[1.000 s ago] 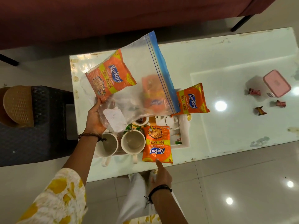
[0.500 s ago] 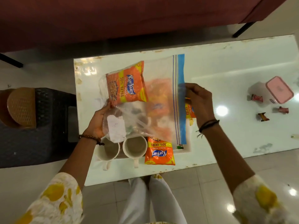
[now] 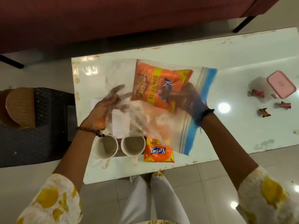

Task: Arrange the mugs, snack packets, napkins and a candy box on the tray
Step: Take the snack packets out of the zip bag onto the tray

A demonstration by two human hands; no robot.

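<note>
Nearest the lower edge of the frame, two mugs are seen side by side on the tray, with one snack packet lying just beside them to the right. The tray itself is almost wholly covered, and only a pale corner shows at the left of the left hand.

Above the mugs, in the middle of the frame, a clear zip bag with a blue strip is held over the tray. The left hand is closed on the bag's left end, where the plastic is gathered. The right hand is put inside the bag's mouth, and its grip appears to be closing on a second snack packet; through the blurred plastic it cannot be told whether the packet is firmly held.

The step in hand is judged to be the taking of the packets out of the bag. For the next move, the packet would need to be drawn out and laid on the tray beside the first one.

Farther off, at the right of the worktop, a pink-lidded box and three wrapped candies are waiting, well apart from the tray. No napkins can be made out with certainty.
</note>
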